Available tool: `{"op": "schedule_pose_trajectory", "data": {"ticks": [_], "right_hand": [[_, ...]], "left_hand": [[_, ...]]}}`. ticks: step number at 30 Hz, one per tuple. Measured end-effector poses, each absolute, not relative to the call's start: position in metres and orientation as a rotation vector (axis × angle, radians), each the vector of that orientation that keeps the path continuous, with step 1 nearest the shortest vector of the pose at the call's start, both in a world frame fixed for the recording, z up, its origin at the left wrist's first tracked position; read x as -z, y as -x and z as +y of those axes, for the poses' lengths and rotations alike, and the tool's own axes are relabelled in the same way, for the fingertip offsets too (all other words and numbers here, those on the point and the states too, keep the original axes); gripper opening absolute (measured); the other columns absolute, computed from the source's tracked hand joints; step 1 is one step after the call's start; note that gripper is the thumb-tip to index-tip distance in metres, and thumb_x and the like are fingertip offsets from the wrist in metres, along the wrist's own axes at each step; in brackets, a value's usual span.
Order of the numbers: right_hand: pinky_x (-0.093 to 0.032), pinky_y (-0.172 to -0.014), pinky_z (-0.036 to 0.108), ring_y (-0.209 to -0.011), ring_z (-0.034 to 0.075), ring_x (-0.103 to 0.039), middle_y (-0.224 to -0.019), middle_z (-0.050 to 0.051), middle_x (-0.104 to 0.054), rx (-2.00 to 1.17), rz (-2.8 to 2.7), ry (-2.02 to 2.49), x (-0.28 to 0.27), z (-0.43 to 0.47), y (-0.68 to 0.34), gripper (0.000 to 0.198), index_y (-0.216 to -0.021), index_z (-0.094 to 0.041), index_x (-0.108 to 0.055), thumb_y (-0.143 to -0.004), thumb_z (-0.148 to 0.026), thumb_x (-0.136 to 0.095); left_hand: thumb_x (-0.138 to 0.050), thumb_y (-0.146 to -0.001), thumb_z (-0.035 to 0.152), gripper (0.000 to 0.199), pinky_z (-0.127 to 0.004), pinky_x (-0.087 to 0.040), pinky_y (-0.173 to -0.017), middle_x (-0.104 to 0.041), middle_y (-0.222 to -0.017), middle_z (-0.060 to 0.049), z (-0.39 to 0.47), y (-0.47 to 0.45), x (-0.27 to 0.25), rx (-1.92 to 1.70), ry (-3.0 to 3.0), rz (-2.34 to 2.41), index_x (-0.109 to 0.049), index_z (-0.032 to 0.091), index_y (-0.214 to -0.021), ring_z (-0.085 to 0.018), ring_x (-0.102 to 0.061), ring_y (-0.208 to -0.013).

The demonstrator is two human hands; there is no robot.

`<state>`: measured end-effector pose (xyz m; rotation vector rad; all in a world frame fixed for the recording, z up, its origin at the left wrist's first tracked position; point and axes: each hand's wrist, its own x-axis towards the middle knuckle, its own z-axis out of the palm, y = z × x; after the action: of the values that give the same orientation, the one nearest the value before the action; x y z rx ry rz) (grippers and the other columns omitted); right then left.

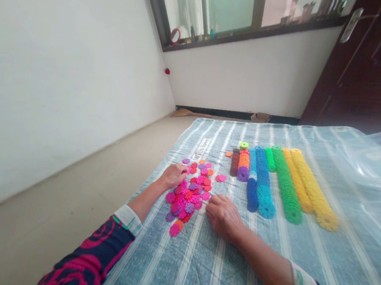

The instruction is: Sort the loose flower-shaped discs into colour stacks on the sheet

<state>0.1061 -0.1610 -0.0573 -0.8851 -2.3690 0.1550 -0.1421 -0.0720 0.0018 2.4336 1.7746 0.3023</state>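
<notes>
The left hand [173,175] rests, fingers curled loosely, on the far edge of a loose pile of pink, red and purple plastic flower-shaped discs [190,192] on the blue striped bedsheet [198,261]. The right hand [224,216], knuckles bent and grasping nothing visible, touches the pile's near side, beside stacked rows of sorted discs [274,183].

White walls [47,77], window [232,6], dark door [371,75].
</notes>
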Motion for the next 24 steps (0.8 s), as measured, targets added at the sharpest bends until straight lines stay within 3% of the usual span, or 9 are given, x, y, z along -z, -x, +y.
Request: {"op": "schedule_pose_trajectory", "data": {"ticks": [16,24], "right_hand": [[-0.029,-0.067,0.031,-0.077,0.016,-0.046,-0.077,0.002,-0.058,-0.147,-2.37,0.886,0.056,-0.161,-0.106,0.022,-0.068,-0.018,-0.059,-0.089,-0.012,-0.056],[-0.028,-0.066,0.031,-0.076,0.016,-0.045,-0.078,0.002,-0.058,-0.127,-2.373,0.895,0.058,-0.161,-0.105,0.02,-0.068,-0.017,-0.058,-0.088,-0.012,-0.058]], "left_hand": [[-0.052,-0.074,0.014,0.018,-0.023,-0.038,-0.066,-0.067,-0.074,-0.002,-0.065,0.147,-0.014,-0.172,-2.305,2.131,-0.067,0.019,-0.067,-0.015,-0.06,-0.074],[-0.058,-0.072,0.02,0.015,-0.022,-0.038,-0.066,-0.068,-0.079,-0.002,-0.062,0.145,-0.009,-0.012,-2.274,2.116,-0.071,0.018,-0.081,-0.016,-0.059,-0.078]]}}
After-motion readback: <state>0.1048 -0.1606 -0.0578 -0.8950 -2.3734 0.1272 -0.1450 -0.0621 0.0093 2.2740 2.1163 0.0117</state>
